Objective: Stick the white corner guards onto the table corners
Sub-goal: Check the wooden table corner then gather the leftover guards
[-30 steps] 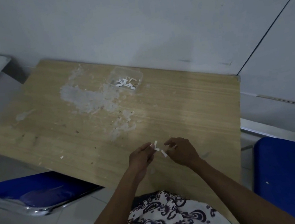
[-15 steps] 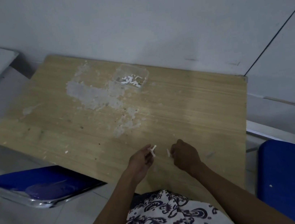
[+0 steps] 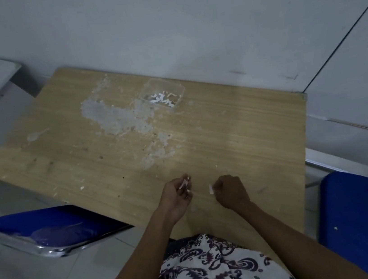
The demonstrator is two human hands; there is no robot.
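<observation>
Over the near edge of the wooden table (image 3: 236, 132), the left hand (image 3: 177, 197) is pinching a white corner guard (image 3: 183, 183) — likely keeping its sticky face untouched. Just right, the right hand (image 3: 231, 191) is pinching a small white strip (image 3: 210, 188), probably backing. Farther back, a clear container (image 3: 177, 88) is holding the spare guards (image 3: 162, 98).
</observation>
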